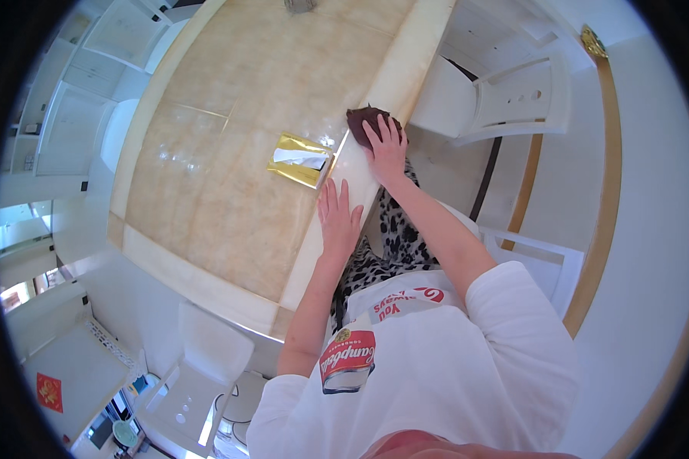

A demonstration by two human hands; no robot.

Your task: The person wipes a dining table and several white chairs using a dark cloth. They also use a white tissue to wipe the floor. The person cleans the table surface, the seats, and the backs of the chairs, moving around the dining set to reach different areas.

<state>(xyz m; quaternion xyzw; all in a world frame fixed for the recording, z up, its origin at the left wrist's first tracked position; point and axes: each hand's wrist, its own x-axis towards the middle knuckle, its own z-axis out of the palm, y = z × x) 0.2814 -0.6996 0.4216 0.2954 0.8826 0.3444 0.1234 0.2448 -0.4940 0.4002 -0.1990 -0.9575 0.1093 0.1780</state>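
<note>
A bunched dark brown cloth (358,123) lies on the pale border of the stone-look dining table (206,172), near its right edge. My right hand (388,150) holds it down against the table, its fingers spread over the top. Closer to me, my left hand (340,221) rests palm down on the same border, fingers slightly apart and nothing in it. Just beyond its fingertips is a gold soft pack of tissues (295,175), with a white tissue sticking out of the opening.
White chairs stand around the table, one at the right (511,100) and one at the lower left (201,367). A small grey object (300,6) sits at the table's far end. White cabinets (74,132) line the left side. A white wall (637,189) runs along the right.
</note>
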